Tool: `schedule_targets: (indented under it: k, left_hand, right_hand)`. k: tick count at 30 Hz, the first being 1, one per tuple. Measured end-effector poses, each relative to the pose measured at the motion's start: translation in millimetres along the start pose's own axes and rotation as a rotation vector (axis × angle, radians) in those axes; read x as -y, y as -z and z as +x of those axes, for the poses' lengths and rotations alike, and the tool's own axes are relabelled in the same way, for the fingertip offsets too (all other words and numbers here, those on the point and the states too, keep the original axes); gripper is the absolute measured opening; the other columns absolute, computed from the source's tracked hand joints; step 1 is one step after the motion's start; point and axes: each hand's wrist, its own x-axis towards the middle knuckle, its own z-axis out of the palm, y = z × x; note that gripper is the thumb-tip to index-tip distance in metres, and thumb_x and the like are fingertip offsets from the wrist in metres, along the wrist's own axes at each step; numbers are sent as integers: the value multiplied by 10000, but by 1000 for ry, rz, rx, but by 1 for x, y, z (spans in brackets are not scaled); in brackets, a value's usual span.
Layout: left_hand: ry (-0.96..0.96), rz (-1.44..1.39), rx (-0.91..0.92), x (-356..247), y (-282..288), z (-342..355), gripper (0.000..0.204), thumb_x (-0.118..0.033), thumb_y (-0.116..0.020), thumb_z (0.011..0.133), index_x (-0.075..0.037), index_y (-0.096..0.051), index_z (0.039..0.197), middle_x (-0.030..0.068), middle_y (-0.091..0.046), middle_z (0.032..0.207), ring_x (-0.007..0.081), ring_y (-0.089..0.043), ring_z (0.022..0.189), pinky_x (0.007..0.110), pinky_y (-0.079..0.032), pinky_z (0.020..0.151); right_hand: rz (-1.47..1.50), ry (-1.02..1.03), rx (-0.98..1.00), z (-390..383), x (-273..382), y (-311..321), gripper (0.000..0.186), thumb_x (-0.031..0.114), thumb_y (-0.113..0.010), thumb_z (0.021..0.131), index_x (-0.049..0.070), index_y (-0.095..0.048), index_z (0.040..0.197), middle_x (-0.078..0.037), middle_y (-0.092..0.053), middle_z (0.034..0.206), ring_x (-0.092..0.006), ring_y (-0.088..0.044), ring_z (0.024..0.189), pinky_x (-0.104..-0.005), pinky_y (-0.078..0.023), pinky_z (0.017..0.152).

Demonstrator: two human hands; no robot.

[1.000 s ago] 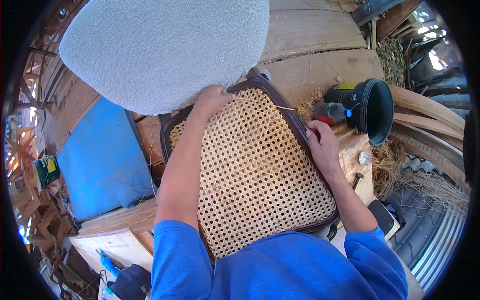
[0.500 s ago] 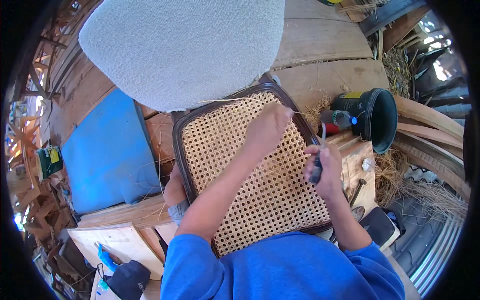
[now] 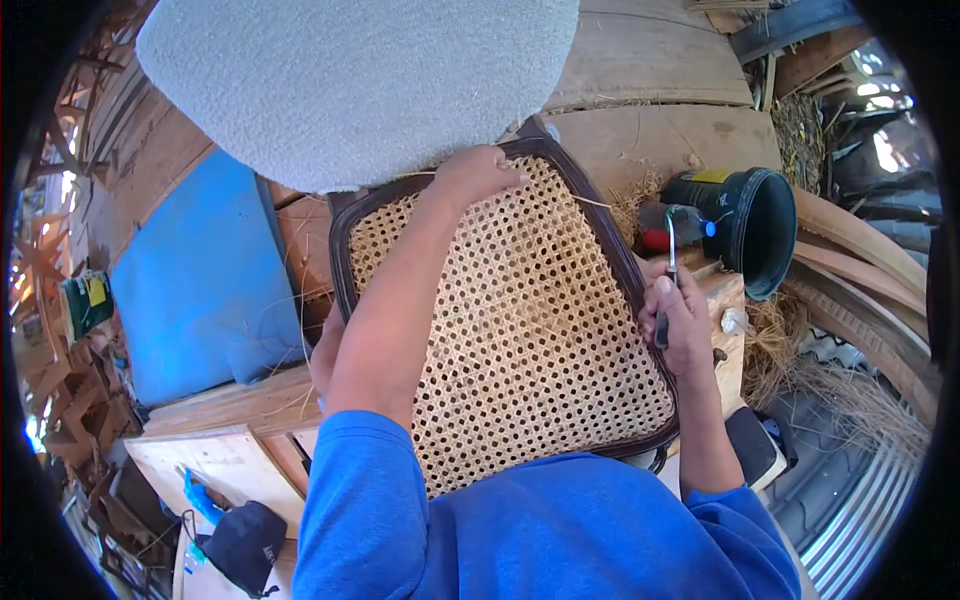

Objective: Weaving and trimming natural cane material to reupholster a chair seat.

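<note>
- Cane-webbed panel in a dark frame, directly before the blue shirt; probably light for its bulk, frame stiff, webbing taut yet easily cracked by a hard poke; best held at the side rails
- Pale textured cushion, at the panel's far edge; soft-looking, crowding reach at the top rail
- Flat blue piece, left of the panel, apart
- Dark green bucket, on its side to the right, a limit to outward swing
- Left grip, over the panel's far edge, fingers curled; contents, if any, impossible to tell
- Right grip, beside the right rail, closed round the handle of a hook tool; tool slim, rigid, tip upward, a snag risk
- Clear bottle, blue-capped, beside the bucket
- Pale strand, across the right rail near its top; light, pliable, likely brittle if sharply bent
</note>
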Motion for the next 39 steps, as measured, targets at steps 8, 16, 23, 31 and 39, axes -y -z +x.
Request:
schedule_targets:
  k: [8, 16, 23, 31, 39]
  left_hand:
    - [-20, -40, -14, 13, -6, 8, 430, -489, -703, 778, -67, -622, 770, 71, -599, 685, 186, -558, 635, 339, -445, 602]
    - [25, -159, 15, 20, 2, 9, 331, -375, -666, 814, -58, -594, 752, 43, -584, 688, 133, -506, 619, 319, -427, 583]
    - [67, -258, -4, 27, 4, 10, 224, -257, -632, 789, -37, -641, 832, 59, -615, 701, 142, -542, 616, 324, -452, 597]
    - [77, -269, 28, 25, 9, 10, 223, -256, -616, 821, -73, -526, 732, 38, -567, 659, 115, -544, 595, 300, -446, 537]
    - [86, -320, 19, 24, 9, 8, 236, -229, -622, 829, -82, -485, 705, 11, -522, 647, 108, -539, 608, 298, -457, 543]
  right_hand:
    - [-59, -64, 6, 8, -3, 3, 237, 288, -574, 939, 80, -526, 1044, 2, -484, 701, -77, -471, 495, -206, -383, 395]
    - [41, -112, -27, 12, 0, 6, 243, 298, -579, 938, 80, -532, 1036, -1, -487, 702, -83, -473, 489, -213, -381, 373]
    - [-201, -129, 12, 12, 12, 2, 319, 282, -626, 895, 46, -543, 1094, -20, -549, 768, -118, -546, 577, -240, -440, 479]
    - [-1248, 385, 18, 45, 24, -4, 366, 243, -607, 868, 89, -537, 1192, -210, -613, 1003, -400, -606, 901, -409, -486, 790]
    - [-1487, 327, 125, 59, 26, -23, 389, 240, -554, 903, 104, -482, 1260, -188, -588, 949, -401, -603, 838, -461, -493, 715]
